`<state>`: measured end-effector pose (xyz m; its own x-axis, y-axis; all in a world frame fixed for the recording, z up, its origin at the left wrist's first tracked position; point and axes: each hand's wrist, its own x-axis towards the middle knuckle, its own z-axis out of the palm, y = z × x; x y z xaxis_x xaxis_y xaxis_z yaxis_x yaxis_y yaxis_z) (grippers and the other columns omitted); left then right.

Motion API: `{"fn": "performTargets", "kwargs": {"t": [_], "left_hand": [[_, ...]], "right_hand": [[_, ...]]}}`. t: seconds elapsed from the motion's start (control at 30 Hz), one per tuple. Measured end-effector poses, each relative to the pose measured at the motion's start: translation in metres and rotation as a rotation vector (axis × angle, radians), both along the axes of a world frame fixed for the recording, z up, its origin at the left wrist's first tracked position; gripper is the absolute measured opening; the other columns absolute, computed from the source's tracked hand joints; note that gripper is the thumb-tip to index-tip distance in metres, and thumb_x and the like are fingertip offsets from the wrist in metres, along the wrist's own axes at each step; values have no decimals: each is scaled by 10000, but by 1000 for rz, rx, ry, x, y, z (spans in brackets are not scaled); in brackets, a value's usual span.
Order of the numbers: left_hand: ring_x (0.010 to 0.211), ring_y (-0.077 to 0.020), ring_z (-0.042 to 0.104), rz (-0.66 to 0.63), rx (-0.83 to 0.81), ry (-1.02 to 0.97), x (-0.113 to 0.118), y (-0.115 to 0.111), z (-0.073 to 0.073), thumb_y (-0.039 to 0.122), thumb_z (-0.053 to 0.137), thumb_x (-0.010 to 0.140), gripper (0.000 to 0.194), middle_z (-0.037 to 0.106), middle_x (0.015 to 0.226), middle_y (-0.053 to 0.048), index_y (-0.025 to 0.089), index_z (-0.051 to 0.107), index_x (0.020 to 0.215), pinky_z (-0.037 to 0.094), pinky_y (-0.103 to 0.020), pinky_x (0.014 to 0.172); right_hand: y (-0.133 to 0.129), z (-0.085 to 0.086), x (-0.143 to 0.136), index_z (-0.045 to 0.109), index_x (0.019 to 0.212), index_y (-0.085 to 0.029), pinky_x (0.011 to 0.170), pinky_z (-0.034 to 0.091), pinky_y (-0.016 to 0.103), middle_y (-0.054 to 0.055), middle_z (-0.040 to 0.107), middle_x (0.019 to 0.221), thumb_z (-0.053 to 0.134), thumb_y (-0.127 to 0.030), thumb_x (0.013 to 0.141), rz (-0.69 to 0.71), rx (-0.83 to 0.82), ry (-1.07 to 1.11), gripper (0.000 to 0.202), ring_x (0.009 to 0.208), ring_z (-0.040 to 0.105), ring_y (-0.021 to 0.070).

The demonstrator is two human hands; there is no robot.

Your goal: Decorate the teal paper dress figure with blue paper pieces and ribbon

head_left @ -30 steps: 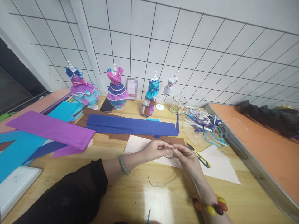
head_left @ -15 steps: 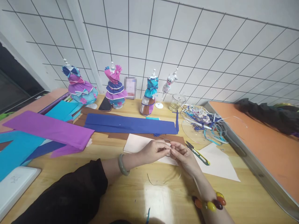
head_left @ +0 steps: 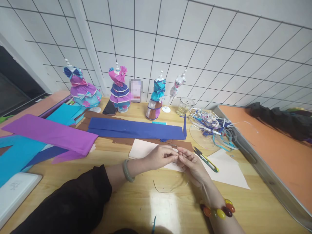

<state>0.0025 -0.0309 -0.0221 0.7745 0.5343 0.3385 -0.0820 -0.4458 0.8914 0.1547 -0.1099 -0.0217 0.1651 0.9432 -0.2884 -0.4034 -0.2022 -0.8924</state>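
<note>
My left hand (head_left: 162,157) and my right hand (head_left: 191,162) meet at their fingertips over white paper (head_left: 141,150). Both are closed in a pinch on a thin cord or wire (head_left: 173,146), part of which loops up behind the fingers. What lies right between the fingertips is too small to make out. Below the hands a thin curved strand (head_left: 162,191) shows against the table. Yellow-green snips (head_left: 207,160) lie just right of my right hand, partly on another white sheet (head_left: 230,170).
A long blue strip (head_left: 136,128) lies beyond the hands. Purple fabric (head_left: 51,133) is at the left. Dressed mannequins (head_left: 119,94), a glass cup (head_left: 185,105) and tangled ribbons (head_left: 212,123) stand or lie behind. An orange tray (head_left: 265,146) is at the right.
</note>
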Motion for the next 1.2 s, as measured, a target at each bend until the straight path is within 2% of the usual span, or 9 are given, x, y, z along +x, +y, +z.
{"fn": "performTargets", "kwargs": {"t": [0.13,0.27,0.43,0.53,0.63,0.73,0.83,1.03,1.2], "left_hand": [[916,-151,562,8,40,-10,0,-1,0,265,464,843,237,640,923,-85,155,668,894,407,-258,823],[861,-148,569,25,-5,-5,0,-2,1,268,489,823,224,639,881,-84,147,672,867,417,-252,781],[767,-129,559,4,-215,-21,1,-2,4,304,524,798,233,636,822,-73,121,667,811,425,-234,707],[633,-95,522,13,-390,2,2,0,2,362,554,771,278,624,744,-52,110,662,816,412,-210,584],[476,-55,420,39,-497,47,3,2,-2,422,574,743,345,560,598,-11,103,663,837,331,-190,443],[442,-48,387,47,-525,58,3,4,-4,453,581,727,379,513,537,10,104,666,846,314,-188,424],[459,-49,391,35,-511,67,2,3,-2,470,567,731,393,561,609,-16,111,670,853,311,-190,427],[539,-66,428,9,-436,50,-2,-1,5,438,541,764,358,617,724,-48,118,679,845,298,-182,445],[532,-59,410,16,-406,45,-2,-1,6,416,545,767,340,616,705,-45,111,687,813,302,-181,465]], "right_hand": [[-1,3,-2,667,924,-227,545,392,204,-20,573,710,775,-273,600,14,4,16,345,559,484,70],[-2,3,-2,667,917,-230,562,399,215,-13,583,711,781,-284,589,37,-2,67,351,576,496,78],[-2,2,-1,650,958,-236,500,344,213,-42,512,614,777,-332,585,91,3,87,405,493,398,63],[-2,4,-1,649,963,-226,479,307,212,-44,483,600,755,-339,617,78,11,83,379,480,352,62],[-3,5,-2,665,915,-211,513,331,232,-36,485,579,730,-343,648,17,34,-32,305,507,385,82],[-3,2,-1,685,848,-192,551,365,263,-8,536,580,717,-374,650,-70,71,-241,270,540,434,112],[-4,-1,-2,696,831,-187,578,395,285,20,585,609,700,-400,657,-127,90,-396,274,573,477,137],[-8,8,-8,688,806,-204,575,410,282,25,604,652,662,-396,697,-110,112,-550,222,605,496,153],[-9,10,-10,665,754,-208,620,405,297,39,612,732,644,-396,709,-105,157,-696,194,643,504,168]]}}
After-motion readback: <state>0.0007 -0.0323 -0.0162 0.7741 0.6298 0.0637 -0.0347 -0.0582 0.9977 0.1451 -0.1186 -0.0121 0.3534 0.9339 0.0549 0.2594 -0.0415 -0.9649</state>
